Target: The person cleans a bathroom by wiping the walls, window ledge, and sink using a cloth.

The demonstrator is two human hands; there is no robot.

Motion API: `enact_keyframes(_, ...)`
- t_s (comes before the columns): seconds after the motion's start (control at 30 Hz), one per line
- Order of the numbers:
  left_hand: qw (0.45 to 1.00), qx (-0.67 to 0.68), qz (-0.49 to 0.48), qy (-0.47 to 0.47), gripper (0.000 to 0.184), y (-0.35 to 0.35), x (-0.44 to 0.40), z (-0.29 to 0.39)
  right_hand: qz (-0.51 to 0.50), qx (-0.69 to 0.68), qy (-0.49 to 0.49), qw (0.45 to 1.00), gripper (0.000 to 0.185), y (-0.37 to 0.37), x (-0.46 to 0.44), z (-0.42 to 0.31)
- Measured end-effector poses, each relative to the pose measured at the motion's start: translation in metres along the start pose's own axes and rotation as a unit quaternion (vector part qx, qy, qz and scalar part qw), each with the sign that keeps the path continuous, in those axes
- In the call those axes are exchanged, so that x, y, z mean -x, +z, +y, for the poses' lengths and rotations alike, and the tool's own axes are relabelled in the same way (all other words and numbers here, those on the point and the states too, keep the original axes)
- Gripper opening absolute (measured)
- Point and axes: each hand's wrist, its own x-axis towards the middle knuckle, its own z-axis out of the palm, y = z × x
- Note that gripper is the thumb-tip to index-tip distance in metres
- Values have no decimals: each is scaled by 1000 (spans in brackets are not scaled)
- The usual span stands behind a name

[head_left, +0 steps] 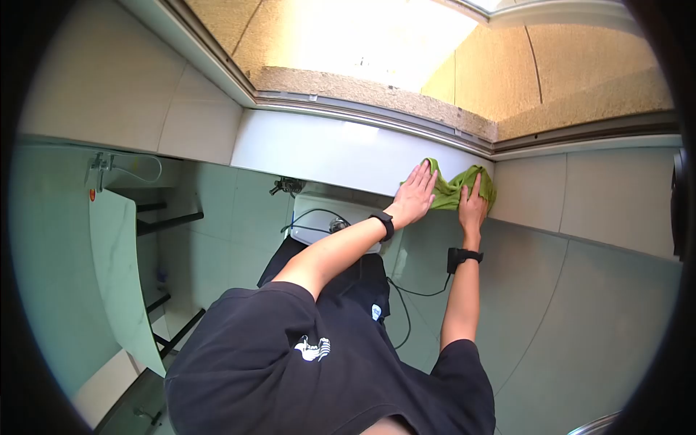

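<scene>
A green cloth (447, 190) lies bunched at the right end of the white window sill (312, 148), partly hanging over its front edge. My left hand (415, 196) is open and lies flat on the cloth's left part, fingers stretched toward the window. On the cloth's right part rests my right hand (473, 206), also open, with its fingers extended and pressing down. Both wrists wear black bands, and a cable runs from the right one. The cloth under my palms is hidden.
Beyond the sill runs a window frame track (377, 122) with a rough stone ledge outside. A white basin-like fixture (312, 210) with a metal fitting sits below the sill. At left are a glossy panel (116, 268) with black bars and a wall-mounted tap (101, 163).
</scene>
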Motion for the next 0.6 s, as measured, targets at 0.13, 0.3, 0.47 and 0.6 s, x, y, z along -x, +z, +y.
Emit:
enact_keyframes(0.13,1000,-8,7,-17,67,-11,15,-21,-99,4,58,993,59,-6,2,-38)
enact_keyframes(0.3,994,-34,-9,-103,68,-35,48,-88,-67,40,-83,993,67,33,29,-125)
enact_keyframes(0.47,966,-84,43,-239,67,-96,117,-194,-175,21,-151,973,70,52,22,-257)
enact_keyframes(0.6,940,-104,105,-308,64,-142,183,-262,-149,-7,-274,950,70,81,22,-364)
